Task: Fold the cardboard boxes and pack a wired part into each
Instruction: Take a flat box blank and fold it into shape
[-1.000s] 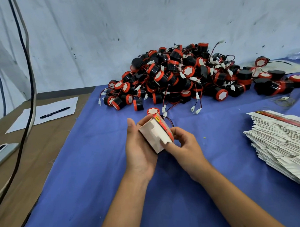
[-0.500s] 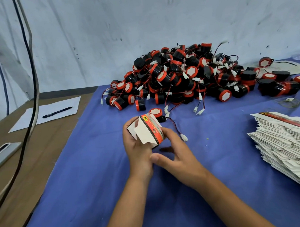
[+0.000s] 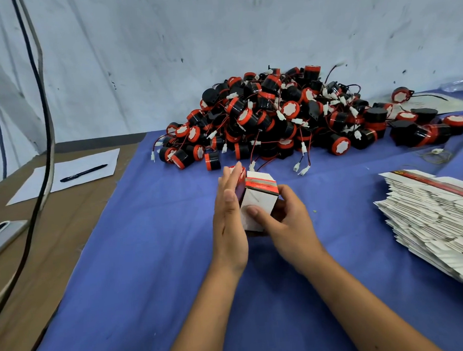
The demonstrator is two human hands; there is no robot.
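A small white cardboard box (image 3: 255,203) with a red and black band sits between my hands, above the blue cloth at the middle of the view. My left hand (image 3: 229,214) lies flat against the box's left side, fingers straight and pointing away from me. My right hand (image 3: 284,220) grips the box from the right, thumb on its front face, fingers curled behind. A big pile of black and red wired parts (image 3: 288,118) lies beyond the box. A stack of flat unfolded boxes (image 3: 431,218) lies at the right.
A blue cloth (image 3: 154,256) covers the table. On the brown surface at the left are a sheet of paper (image 3: 67,175) with a black pen (image 3: 83,173) and a grey device (image 3: 4,233). Black cables (image 3: 43,129) hang at the left. A wall stands behind the pile.
The box has turned from tilted to upright and gone lower, nearer the cloth. My left hand has flattened against its left side; my right hand has closed round its right side.
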